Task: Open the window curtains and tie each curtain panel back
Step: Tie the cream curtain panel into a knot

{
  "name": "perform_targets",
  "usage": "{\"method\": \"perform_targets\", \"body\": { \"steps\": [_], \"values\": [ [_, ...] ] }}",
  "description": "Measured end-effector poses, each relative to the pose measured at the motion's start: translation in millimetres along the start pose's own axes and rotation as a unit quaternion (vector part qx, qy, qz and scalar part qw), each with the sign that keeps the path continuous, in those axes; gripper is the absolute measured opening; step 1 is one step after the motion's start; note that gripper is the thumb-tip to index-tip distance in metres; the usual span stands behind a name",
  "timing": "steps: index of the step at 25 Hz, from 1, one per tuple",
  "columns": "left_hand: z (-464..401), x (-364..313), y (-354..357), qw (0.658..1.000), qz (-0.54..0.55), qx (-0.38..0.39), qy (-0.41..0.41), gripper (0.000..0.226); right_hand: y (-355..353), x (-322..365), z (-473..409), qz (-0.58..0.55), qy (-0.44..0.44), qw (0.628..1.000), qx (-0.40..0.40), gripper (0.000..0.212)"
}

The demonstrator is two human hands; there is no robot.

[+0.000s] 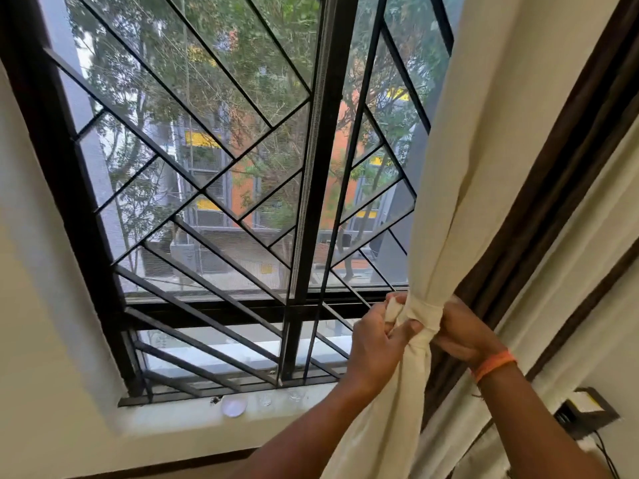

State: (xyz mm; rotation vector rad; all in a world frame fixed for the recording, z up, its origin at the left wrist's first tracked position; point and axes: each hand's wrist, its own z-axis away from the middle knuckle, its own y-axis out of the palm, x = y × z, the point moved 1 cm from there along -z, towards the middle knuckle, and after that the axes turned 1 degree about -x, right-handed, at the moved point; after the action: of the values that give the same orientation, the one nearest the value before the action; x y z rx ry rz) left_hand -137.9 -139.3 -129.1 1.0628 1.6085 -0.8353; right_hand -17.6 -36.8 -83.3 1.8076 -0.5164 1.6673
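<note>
The scene was lit by soft daylight admitted through the window (214,160). No glare or hard shadows were recorded. Straight lines were bowed toward the edges by wide-angle distortion. The trees (207,63) outside were rendered slightly soft.

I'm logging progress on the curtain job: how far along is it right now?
Done: the window is uncovered, and the cream curtain is gathered at the right with a cloth band wrapped round it. In hand: the left hand grips the band's loose end while the right hand holds the bundle, so the tie looks unfinished. Left: securing it; no other panel is in view, so its state is unknown.
</note>
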Motion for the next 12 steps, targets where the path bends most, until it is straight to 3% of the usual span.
{"method": "perform_targets", "body": {
  "steps": [3, 5, 6, 7, 9, 12],
  "values": [
    [-1.9, -5.4, -1.8, 0.990, -0.134, -0.048, 0.027, 0.026, -2.2, 4.4, 18.0, -0.093, -0.026, 0.995, 0.002, 0.071],
    [-2.4, -11.8, 0.4, 0.983, -0.172, -0.049, 0.046, 0.023, 5.6, 1.0, 22.5, 0.061, -0.072, 0.993, -0.076, 0.060],
    [-2.6, -15.0, 2.9, 0.983, -0.176, -0.040, 0.043, 0.023, 12.5, -1.3, 22.7, 0.166, -0.113, 0.970, -0.138, 0.043],
    [-2.0, -19.2, 4.0, 0.984, -0.175, -0.028, 0.033, 0.024, 18.6, -3.2, 21.9, 0.199, -0.138, 0.955, -0.173, 0.026],
    [-5.7, -20.5, 0.2, 0.993, -0.120, 0.007, -0.011, 0.032, 21.4, -6.5, 20.8, 0.138, -0.147, 0.957, -0.207, 0.022],
    [-12.0, -27.5, -17.8, 0.983, 0.082, 0.089, -0.136, 0.026, 10.1, -7.7, 25.8, 0.034, -0.134, 0.973, -0.184, 0.054]
  ]
}}
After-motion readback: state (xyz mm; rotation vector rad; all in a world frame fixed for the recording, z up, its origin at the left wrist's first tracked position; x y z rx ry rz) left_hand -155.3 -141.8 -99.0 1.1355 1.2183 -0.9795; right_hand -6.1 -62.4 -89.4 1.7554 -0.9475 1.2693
